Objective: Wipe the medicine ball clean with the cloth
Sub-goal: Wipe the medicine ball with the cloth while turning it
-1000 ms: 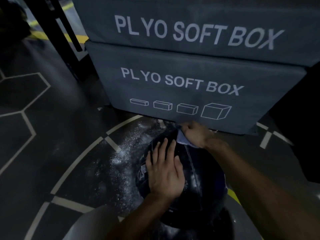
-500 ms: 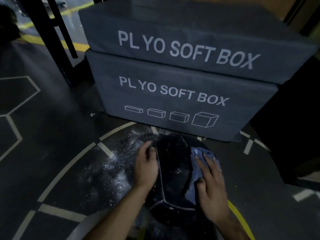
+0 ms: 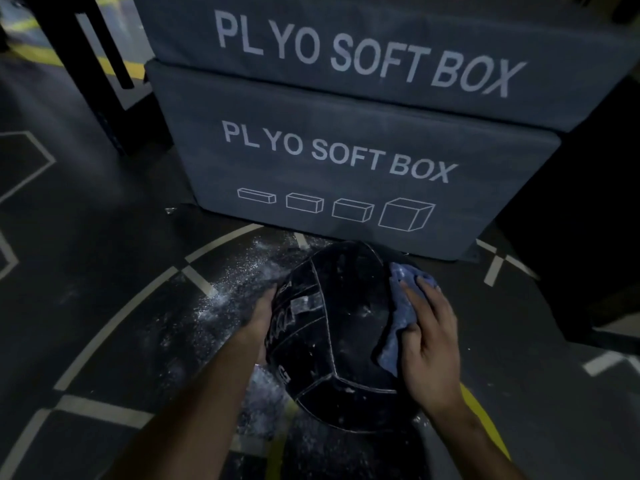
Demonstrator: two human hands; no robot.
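Note:
A black medicine ball (image 3: 346,327) with white seams and specks of white powder rests on the dark floor in front of the boxes. My right hand (image 3: 429,341) lies flat on the ball's right side, pressing a blue cloth (image 3: 398,306) against it. My left hand (image 3: 261,317) is pressed to the ball's left side, its fingers mostly hidden behind the ball's curve.
Two stacked grey boxes marked PLYO SOFT BOX (image 3: 346,161) stand right behind the ball. White powder (image 3: 221,299) is scattered on the floor left of the ball. Black rack legs (image 3: 100,81) rise at the upper left. White and yellow lines mark the floor.
My right hand and the cloth slid from the ball's far top to its right side. My left hand moved off the top to the left side, and the ball has turned.

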